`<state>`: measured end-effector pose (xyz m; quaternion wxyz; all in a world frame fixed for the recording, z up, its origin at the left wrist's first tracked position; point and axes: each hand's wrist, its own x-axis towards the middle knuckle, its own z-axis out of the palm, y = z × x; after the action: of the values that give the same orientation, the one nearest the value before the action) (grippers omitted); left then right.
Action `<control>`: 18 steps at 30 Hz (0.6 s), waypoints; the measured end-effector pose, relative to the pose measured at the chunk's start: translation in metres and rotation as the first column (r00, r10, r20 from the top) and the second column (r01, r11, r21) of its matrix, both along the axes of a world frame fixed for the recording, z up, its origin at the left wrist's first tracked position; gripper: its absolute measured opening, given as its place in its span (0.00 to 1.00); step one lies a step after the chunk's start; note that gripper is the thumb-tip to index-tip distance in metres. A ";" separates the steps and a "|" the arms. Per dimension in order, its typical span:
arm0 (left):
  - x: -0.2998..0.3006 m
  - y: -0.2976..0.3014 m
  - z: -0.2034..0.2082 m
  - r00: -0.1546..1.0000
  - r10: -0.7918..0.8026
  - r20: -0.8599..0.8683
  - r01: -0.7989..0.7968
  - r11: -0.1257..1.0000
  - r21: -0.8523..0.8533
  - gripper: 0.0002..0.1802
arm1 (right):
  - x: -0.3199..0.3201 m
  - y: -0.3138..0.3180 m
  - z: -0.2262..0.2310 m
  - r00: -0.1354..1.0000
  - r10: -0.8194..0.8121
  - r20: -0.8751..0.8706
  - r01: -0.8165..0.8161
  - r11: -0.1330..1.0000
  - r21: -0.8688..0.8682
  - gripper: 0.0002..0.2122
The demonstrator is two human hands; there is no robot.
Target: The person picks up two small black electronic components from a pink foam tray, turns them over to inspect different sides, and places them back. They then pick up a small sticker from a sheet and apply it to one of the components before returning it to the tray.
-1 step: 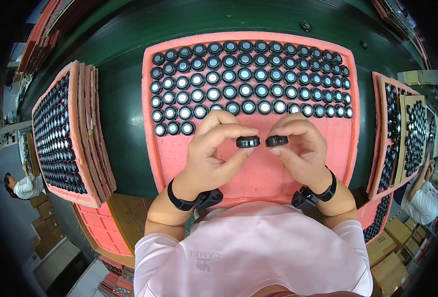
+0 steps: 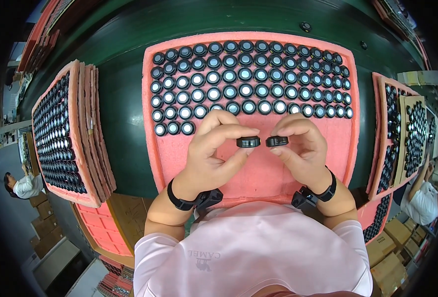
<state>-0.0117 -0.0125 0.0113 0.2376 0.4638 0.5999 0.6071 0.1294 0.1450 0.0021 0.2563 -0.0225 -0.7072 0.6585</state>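
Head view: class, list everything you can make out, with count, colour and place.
Table: one, green, under tray
Foam tray: one, pink, centre
Rowed discs: dozens, black with pale centres, on tray
Held discs: two, black, above tray
Loose pieces: two, dark, table's far right
Tray stacks: two, pink and tan, left and right
Ribbed panel: one, pink, lower left
Cardboard boxes: several, brown, lower sides
Other people: two, white tops, far left and right
Wristbands: two, black, wrists
Shirt: one, pale pink, bottom
Left hand: one, bare, holding disc
Right hand: one, bare, holding disc
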 end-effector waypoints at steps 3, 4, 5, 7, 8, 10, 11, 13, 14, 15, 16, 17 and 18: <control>0.000 0.005 0.001 1.000 0.004 -0.022 -0.002 0.996 0.084 0.18 | -0.001 -0.002 -0.001 0.999 0.008 -0.035 -0.010 0.998 -0.065 0.14; 0.000 0.005 0.002 1.000 0.009 -0.020 -0.007 0.996 0.088 0.18 | -0.002 -0.002 -0.001 0.999 0.010 -0.052 -0.015 0.995 -0.098 0.14; -0.001 0.005 0.002 0.999 0.011 -0.050 -0.007 0.996 0.085 0.18 | -0.002 -0.002 0.000 0.999 0.015 -0.049 -0.020 0.995 -0.093 0.14; -0.001 0.005 0.002 0.994 0.016 -0.107 -0.007 0.997 0.081 0.19 | -0.001 -0.002 0.004 1.000 -0.009 0.011 0.009 1.000 0.013 0.14; -0.001 0.005 0.002 0.995 0.022 -0.102 -0.013 0.996 0.087 0.19 | 0.000 -0.002 0.005 0.999 -0.023 0.041 0.020 0.998 0.067 0.14; -0.001 0.005 0.003 0.991 0.040 -0.127 -0.031 0.997 0.077 0.20 | 0.000 -0.001 0.002 0.999 -0.008 0.039 0.006 0.998 0.055 0.14; 0.000 0.005 0.003 0.989 0.050 -0.140 -0.040 0.997 0.072 0.21 | 0.000 -0.001 0.000 1.000 0.002 0.031 -0.003 0.999 0.037 0.14; 0.000 0.005 0.001 0.989 0.058 -0.139 -0.048 0.996 0.072 0.21 | -0.001 -0.002 -0.002 1.000 0.016 0.026 -0.016 1.000 0.021 0.14; 0.001 0.005 0.001 0.988 0.062 -0.142 -0.052 0.996 0.068 0.22 | -0.001 -0.003 -0.002 1.000 0.011 0.016 -0.011 1.000 0.015 0.14; 0.001 0.005 0.000 0.987 0.065 -0.146 -0.056 0.996 0.064 0.22 | -0.001 -0.003 -0.002 1.000 0.007 0.006 -0.007 1.000 0.008 0.14; 0.001 0.005 0.000 0.987 0.069 -0.143 -0.061 0.996 0.066 0.22 | -0.001 -0.003 -0.002 1.000 0.002 -0.004 -0.002 1.000 0.000 0.13; 0.002 0.006 0.000 0.988 0.069 -0.138 -0.060 0.996 0.064 0.22 | -0.002 -0.003 -0.002 1.000 0.004 -0.002 -0.004 1.000 0.002 0.13; 0.002 0.006 0.000 0.989 0.068 -0.134 -0.060 0.996 0.062 0.23 | -0.002 -0.002 -0.002 1.000 0.007 -0.009 -0.007 1.000 0.008 0.13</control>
<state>-0.0093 -0.0066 0.0114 0.1634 0.4912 0.6114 0.5985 0.1277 0.1425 0.0000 0.2573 -0.0160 -0.7087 0.6568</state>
